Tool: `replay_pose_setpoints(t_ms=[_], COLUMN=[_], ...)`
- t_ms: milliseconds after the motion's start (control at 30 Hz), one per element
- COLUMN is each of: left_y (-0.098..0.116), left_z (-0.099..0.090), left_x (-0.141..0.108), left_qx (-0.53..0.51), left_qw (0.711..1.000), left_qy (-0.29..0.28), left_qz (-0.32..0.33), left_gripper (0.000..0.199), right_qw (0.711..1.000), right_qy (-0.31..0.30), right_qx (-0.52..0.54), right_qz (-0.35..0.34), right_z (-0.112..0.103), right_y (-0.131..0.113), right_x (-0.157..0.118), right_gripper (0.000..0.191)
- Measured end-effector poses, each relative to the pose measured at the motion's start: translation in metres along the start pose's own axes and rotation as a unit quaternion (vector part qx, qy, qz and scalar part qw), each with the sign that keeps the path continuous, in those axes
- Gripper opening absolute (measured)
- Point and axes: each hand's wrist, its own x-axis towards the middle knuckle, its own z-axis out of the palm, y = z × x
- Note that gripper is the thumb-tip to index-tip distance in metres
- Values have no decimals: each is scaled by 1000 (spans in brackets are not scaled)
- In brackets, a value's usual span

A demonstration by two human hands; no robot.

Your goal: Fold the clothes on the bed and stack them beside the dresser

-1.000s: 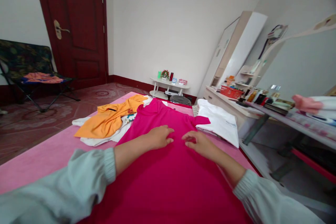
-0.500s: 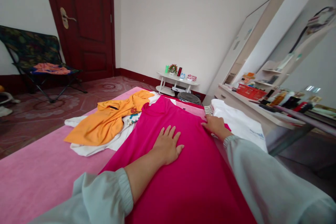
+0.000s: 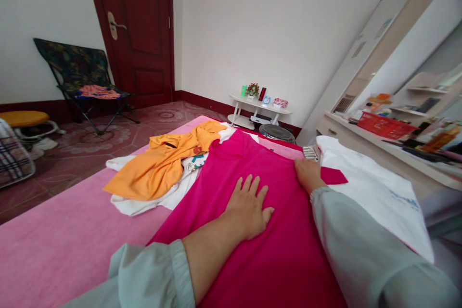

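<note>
A magenta T-shirt [image 3: 274, 260] lies spread over the pink-covered bed in front of me. My left hand [image 3: 249, 207] rests flat on its middle, palm down with the fingers spread. At the shirt's far right shoulder, my right hand [image 3: 308, 173] has its fingers curled over the edge, partly hiding the cloth it grips. The right sleeve [image 3: 334, 175] sticks out beyond this hand onto a folded white shirt [image 3: 364, 185]. To the left, an orange shirt [image 3: 155, 168] lies crumpled over a white printed garment [image 3: 126, 206].
Pink bedding [image 3: 83, 255] extends to the left. A dressing table [image 3: 393, 149] with a red basket [image 3: 386, 126] stands at the right. Beyond the bed are a low white stand [image 3: 260, 103], a dark door [image 3: 144, 33] and a folding chair [image 3: 72, 62].
The view has turned a little to the left. More of the magenta sleeve shows past my right hand. My left hand stays flat on the shirt.
</note>
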Motion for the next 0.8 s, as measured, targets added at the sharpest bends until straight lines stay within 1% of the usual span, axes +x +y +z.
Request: replay_pose_setpoints(t_ms=[100,167,233,300,367,400,467,567,733,800], left_y=[-1,-1,-1,-1,-1,-1,-2,-2,-5,-14], left_z=[0,1,3,3,2,1,-1,-3,-4,-5], left_x=[0,0,1,0,0,0,-1,-1,-1,2], left_qx=[-2,-3,-4,-3,-2,-2,-2,-5,8,29], left_qw=[1000,1000,1000,1000,1000,1000,1000,1000,1000,999], left_qy=[2,6,10,9,5,3,4,3,-7,-17], left_qz=[0,0,1,0,-1,0,4,8,-18,-3], left_gripper=[65,65,64,64,64,64,63,62,67,70], right_qw=[1000,998,987,965,939,930,921,914,900,895], right_qy=[11,51,102,132,124,113,91,82,91,95], right_qx=[-3,25,104,216,311,342,374,395,423,432], right_qz=[-20,-42,-62,-72,-72,-69,-60,-41,-50,-51], right_z=[-7,-15,-20,-20,-15,-12,-9,-10,-16,-16], right_y=[-5,-9,-17,-28,-41,-47,-56,-60,-55,-54], right_x=[-10,-25,-49,-78,-107,-120,-139,-152,-151,-151], right_gripper=[32,34,41,45,44,45,45,43,40,39])
